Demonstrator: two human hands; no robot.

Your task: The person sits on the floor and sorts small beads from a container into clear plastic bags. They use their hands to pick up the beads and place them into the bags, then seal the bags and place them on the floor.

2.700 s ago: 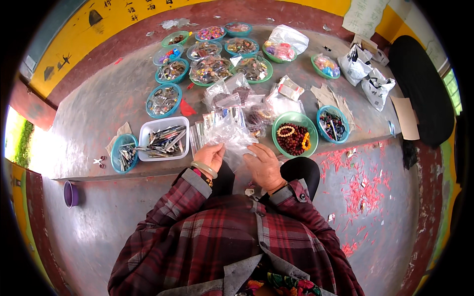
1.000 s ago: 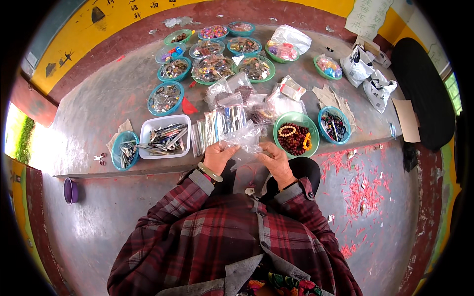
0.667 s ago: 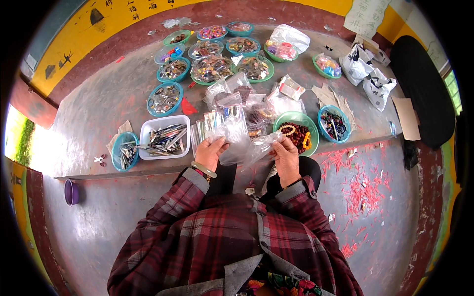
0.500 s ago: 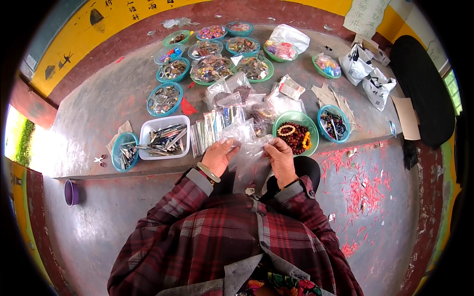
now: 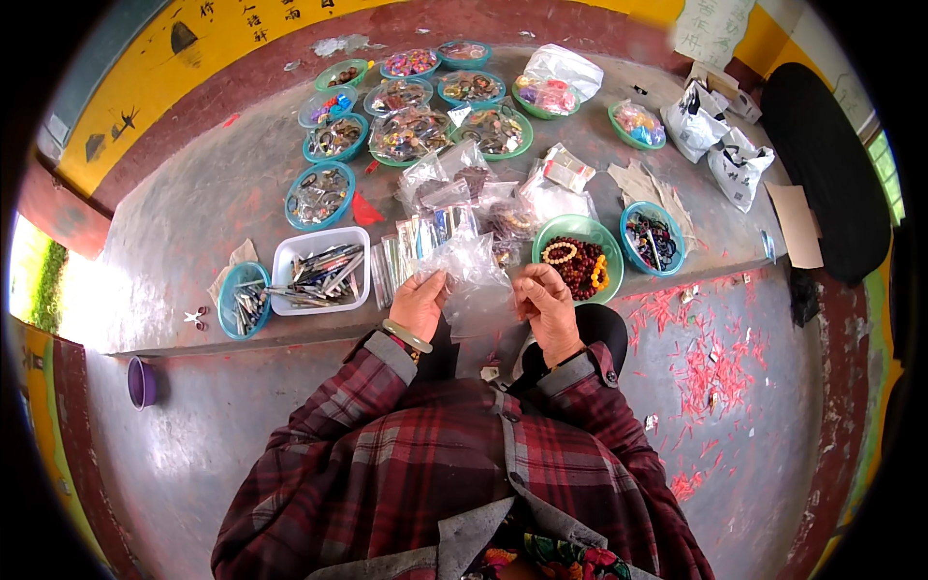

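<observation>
A clear plastic bag (image 5: 474,280) hangs between my hands, looking flat and see-through. My left hand (image 5: 420,307) pinches its left side between thumb and fingers. At the bag's right edge is my right hand (image 5: 547,307), its fingers curled together on the plastic. Just beyond my right hand stands a green bowl (image 5: 537,253) of dark red bead bracelets (image 5: 586,275), with a pale and a yellow one among them. Past my left hand lies a row of pens in clear bags (image 5: 416,240), beside a white tub (image 5: 282,253) of loose pens (image 5: 329,271).
A blue bowl (image 5: 224,307) of pens and red-handled scissors (image 5: 197,317) sit at the left. Another blue bowl (image 5: 628,253) with dark cords stands right. Several bowls of bagged trinkets (image 5: 410,133) fill the back. Red scraps (image 5: 715,377) litter the floor by a purple bucket (image 5: 141,383).
The bag, bunched between both hands before, is now spread flatter and hangs more from the left hand. My right hand has shifted slightly on its edge.
</observation>
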